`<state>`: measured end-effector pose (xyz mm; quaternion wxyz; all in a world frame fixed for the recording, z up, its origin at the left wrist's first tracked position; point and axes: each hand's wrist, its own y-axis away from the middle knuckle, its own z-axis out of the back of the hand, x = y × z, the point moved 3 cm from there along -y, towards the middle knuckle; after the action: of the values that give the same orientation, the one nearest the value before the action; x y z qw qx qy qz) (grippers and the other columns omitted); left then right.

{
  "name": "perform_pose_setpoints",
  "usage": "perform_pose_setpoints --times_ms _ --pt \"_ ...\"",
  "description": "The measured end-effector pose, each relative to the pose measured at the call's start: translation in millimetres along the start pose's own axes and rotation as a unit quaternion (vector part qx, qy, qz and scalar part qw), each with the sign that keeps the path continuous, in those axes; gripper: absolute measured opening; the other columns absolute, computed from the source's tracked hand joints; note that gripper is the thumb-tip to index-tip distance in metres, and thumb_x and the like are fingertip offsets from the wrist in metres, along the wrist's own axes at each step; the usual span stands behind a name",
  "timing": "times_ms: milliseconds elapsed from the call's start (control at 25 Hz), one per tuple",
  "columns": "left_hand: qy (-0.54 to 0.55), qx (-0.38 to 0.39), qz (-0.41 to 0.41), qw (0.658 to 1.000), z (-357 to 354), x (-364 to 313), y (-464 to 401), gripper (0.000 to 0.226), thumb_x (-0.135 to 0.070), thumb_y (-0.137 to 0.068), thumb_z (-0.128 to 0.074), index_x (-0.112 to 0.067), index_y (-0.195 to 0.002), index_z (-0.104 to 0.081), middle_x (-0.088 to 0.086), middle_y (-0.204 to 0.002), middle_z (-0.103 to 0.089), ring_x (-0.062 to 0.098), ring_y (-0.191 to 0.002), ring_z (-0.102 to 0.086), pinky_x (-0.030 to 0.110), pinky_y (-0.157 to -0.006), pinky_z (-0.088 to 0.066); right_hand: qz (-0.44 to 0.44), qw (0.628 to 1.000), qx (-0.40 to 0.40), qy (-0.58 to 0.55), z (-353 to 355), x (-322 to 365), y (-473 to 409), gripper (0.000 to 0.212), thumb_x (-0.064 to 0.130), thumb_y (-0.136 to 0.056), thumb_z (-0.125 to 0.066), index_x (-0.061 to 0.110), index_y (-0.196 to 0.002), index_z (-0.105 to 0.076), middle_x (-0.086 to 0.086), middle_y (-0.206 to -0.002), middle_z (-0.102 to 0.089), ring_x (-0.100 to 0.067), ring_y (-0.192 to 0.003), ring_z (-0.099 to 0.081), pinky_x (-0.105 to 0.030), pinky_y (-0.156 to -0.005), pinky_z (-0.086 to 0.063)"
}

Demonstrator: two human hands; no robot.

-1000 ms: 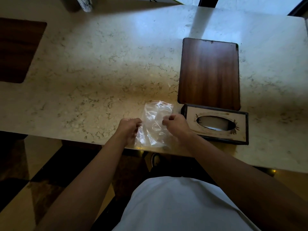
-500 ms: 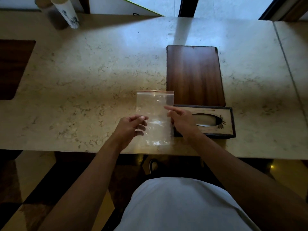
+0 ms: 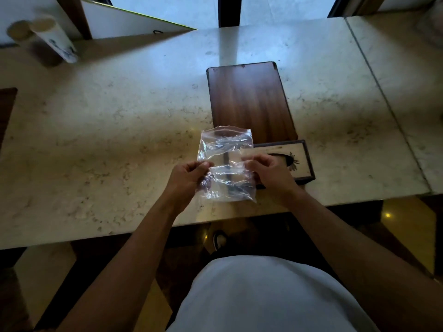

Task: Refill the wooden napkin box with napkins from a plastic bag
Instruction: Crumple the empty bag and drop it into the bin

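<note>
A clear, crumpled plastic bag [image 3: 225,152] hangs above the marble table's front edge, held on both sides. My left hand [image 3: 185,178] pinches its left edge and my right hand [image 3: 271,173] pinches its right edge. The bag looks empty. Behind it and to the right sits the wooden napkin box [image 3: 299,161], its pale lid with an oval slot partly hidden by my right hand and the bag.
A dark wooden board [image 3: 249,99] lies on the marble table [image 3: 107,140] just behind the box. A white patterned cup [image 3: 55,39] stands at the far left. Another dark mat [image 3: 6,109] shows at the left edge. A table seam [image 3: 383,82] runs at right.
The bag has been lifted off the table and drawn right, so it now overlaps the box's left end. The camera view has tilted up, showing more of the far table.
</note>
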<state>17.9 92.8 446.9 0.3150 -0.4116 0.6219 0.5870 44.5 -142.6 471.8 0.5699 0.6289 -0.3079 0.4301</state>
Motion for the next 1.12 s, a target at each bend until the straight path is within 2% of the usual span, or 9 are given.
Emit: perform_pose_setpoints --times_ms 160,400,520,640,720,800,880,1000,1120 --pt "0.002 0.013 0.002 1.000 -32.9 -4.2 1.1 0.016 -0.015 -0.095 -0.065 -0.013 -0.096 -0.081 0.006 -0.078 -0.072 0.017 -0.062 -0.066 0.031 -0.055 -0.055 0.018 1.000 -0.003 -0.008 31.9 -4.7 7.1 0.025 0.009 -0.091 -0.066 0.030 -0.094 -0.079 0.001 -0.079 -0.078 -0.012 -0.061 -0.065 -0.026 -0.056 -0.058" --pt "0.041 0.051 0.033 0.997 -119.2 -18.7 -2.1 0.027 0.000 -0.095 -0.055 -0.010 -0.100 -0.079 0.012 -0.083 -0.077 0.021 -0.065 -0.073 0.030 -0.054 -0.059 0.066 0.993 -0.068 -0.066 110.8 -2.5 28.4 0.031 -0.003 -0.091 -0.065 0.023 -0.084 -0.082 -0.008 -0.078 -0.078 -0.020 -0.071 -0.068 -0.033 -0.067 -0.058" --pt "0.073 0.085 0.090 0.990 -174.4 -18.3 -5.1 0.031 0.002 -0.087 -0.047 -0.003 -0.084 -0.077 0.017 -0.089 -0.075 0.031 -0.078 -0.075 0.041 -0.063 -0.062 0.074 0.988 -0.089 -0.098 163.0 -10.6 45.8 0.035 -0.007 -0.091 -0.061 0.019 -0.075 -0.079 -0.001 -0.075 -0.077 -0.017 -0.067 -0.072 -0.026 -0.058 -0.058" --pt "0.089 0.142 0.143 0.975 -228.1 -17.1 -5.0 0.025 -0.012 -0.068 -0.052 -0.001 -0.070 -0.075 0.013 -0.079 -0.074 0.029 -0.074 -0.074 0.036 -0.061 -0.061 0.068 0.987 -0.106 -0.103 211.6 -25.7 68.2 0.034 -0.008 -0.090 -0.062 0.020 -0.076 -0.076 0.006 -0.077 -0.077 -0.016 -0.068 -0.071 -0.023 -0.056 -0.057" --pt "0.036 0.202 0.171 0.964 -271.3 -15.1 -0.7 0.017 -0.018 -0.064 -0.066 -0.004 -0.072 -0.074 0.013 -0.074 -0.069 0.028 -0.065 -0.068 0.032 -0.054 -0.057 0.063 0.977 -0.151 -0.136 249.9 -42.6 85.7 0.020 -0.002 -0.085 -0.064 0.012 -0.078 -0.076 0.004 -0.080 -0.078 -0.018 -0.074 -0.073 -0.025 -0.064 -0.057" --pt "-0.039 0.240 0.142 0.960 -311.8 -6.5 -4.7 0.011 -0.006 -0.076 -0.071 -0.007 -0.086 -0.075 0.012 -0.084 -0.068 0.028 -0.071 -0.067 0.038 -0.059 -0.059 0.013 0.953 -0.187 -0.238 282.9 -63.4 103.8 0.016 0.016 -0.079 -0.065 0.008 -0.079 -0.079 -0.006 -0.084 -0.078 -0.027 -0.082 -0.072 -0.033 -0.072 -0.057" --pt "-0.096 0.260 0.102 0.955 -354.6 7.5 -9.2 0.037 0.006 -0.082 -0.067 -0.014 -0.113 -0.071 0.011 -0.093 -0.069 0.025 -0.081 -0.070 0.044 -0.072 -0.059 0.016 0.939 -0.234 -0.252 316.1 -87.6 124.2 0.014 0.019 -0.075 -0.075 0.016 -0.088 -0.079 -0.006 -0.092 -0.078 -0.024 -0.087 -0.073 -0.031 -0.072 -0.060" --pt "-0.124 0.301 0.146 0.934 -416.4 40.0 -8.9 0.059 0.008 -0.083 -0.070 -0.024 -0.131 -0.054 0.015 -0.098 -0.069 0.022 -0.080 -0.072 0.040 -0.066 -0.060 0.036 0.934 -0.281 -0.218 350.8 -120.8 159.8 0.043 0.013 -0.077 -0.079 0.033 -0.114 -0.072 -0.011 -0.120 -0.071 -0.022 -0.107 -0.070 -0.034 -0.084 -0.060" --pt "-0.235 0.338 0.199 0.889 -474.2 82.0 -0.5 0.037 0.004 -0.081 -0.072 -0.007 -0.115 -0.063 0.016 -0.098 -0.074 0.027 -0.082 -0.075 0.036 -0.065 -0.060 0.006 0.903 -0.350 -0.250 377.7 -160.1 196.8 0.060 0.006 -0.077 -0.077 0.045 -0.120 -0.065 -0.009 -0.127 -0.065 -0.021 -0.110 -0.069 -0.035 -0.084 -0.060"
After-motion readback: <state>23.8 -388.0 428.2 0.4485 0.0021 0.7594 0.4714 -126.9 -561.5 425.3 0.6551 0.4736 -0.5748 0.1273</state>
